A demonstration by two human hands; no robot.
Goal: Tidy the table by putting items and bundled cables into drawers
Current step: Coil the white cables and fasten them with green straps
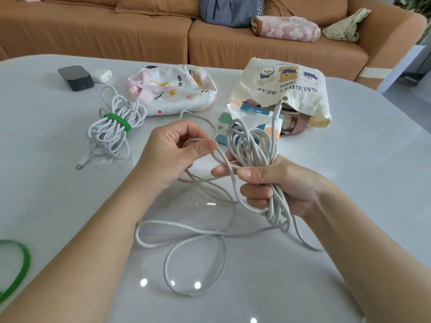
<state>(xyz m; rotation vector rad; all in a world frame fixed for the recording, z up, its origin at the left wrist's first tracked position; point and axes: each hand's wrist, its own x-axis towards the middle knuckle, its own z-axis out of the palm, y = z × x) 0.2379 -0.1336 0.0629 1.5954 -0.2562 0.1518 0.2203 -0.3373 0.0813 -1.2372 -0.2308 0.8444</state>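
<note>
Nearest the camera, slack white cable [276,213] lies in two big loose loops on the glossy grey table [349,159]. At the left edge curls one loose green strap [19,262].

Two hands are up over the table. The right hand [279,183] has its fingers wrapped round a fat coil of that cable, many turns gathered together, loops standing above the fist and hanging below it. One plug end pokes up from the top of the coil. The left hand [172,155] pinches a single strand between thumb and curled fingers, just beside the coil.

Further out on the left lies the second cable, a finished bundle [109,136]. It is also white, cinched at the middle by a second green strap [117,121], with its plug lying on the table.

Behind the hands sits one tissue packet [225,127]. Then two cloth bags: a pink printed pouch [172,89] and a cream bear tote [291,89].

At the far left, one black box [75,76] touches one white earbud case [101,75]. Beyond the table runs a tan sofa [140,38].
</note>
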